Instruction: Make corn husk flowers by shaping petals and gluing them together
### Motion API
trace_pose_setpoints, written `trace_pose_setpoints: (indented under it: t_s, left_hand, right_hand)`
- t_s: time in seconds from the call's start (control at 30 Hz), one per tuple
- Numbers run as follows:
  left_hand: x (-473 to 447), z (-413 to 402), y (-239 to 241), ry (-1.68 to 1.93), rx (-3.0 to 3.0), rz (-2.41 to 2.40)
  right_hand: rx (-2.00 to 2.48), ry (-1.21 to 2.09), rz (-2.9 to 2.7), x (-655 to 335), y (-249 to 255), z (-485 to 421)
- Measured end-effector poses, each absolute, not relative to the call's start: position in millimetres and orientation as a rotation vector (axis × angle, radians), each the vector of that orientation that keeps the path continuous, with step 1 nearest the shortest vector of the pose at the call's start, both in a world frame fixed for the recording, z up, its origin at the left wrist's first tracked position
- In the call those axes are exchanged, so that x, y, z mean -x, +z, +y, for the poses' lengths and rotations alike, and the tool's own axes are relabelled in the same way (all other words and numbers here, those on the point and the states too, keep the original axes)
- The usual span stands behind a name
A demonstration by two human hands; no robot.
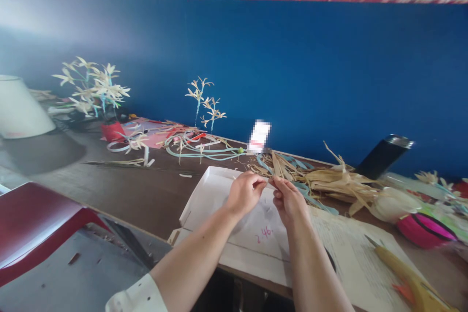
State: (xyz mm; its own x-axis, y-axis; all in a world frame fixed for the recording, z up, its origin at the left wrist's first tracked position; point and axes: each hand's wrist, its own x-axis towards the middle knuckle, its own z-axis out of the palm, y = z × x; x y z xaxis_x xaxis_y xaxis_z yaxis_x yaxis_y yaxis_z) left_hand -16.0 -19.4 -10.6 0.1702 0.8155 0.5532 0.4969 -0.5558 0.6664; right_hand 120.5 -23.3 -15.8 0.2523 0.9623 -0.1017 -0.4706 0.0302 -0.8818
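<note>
My left hand and my right hand meet fingertip to fingertip above a white cardboard box lid that lies open on the table. Both are closed in a pinch. Whatever sits between the fingers is too small to make out. Pink handwriting marks the cardboard under my wrists. Just beyond my right hand lies a heap of dried husks, mixed with pale blue strips. Small white scraps are scattered on the cardboard.
Husk flowers in a red pot and two thinner flower stems stand at the back. A phone leans there. Rightward are a tilted black flask, a pink pouch, printed paper and a yellow pointed tool. A red chair stands left.
</note>
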Motion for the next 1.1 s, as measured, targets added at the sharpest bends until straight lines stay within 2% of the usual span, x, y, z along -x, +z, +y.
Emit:
trace_pose_setpoints:
  t_s: [1.1]
  left_hand:
    - [15.8, -15.8, -17.1, 1.350, -2.148, 1.278]
  right_hand:
    - [1.001, 1.236, -0.623, -119.3, -14.5, -24.2]
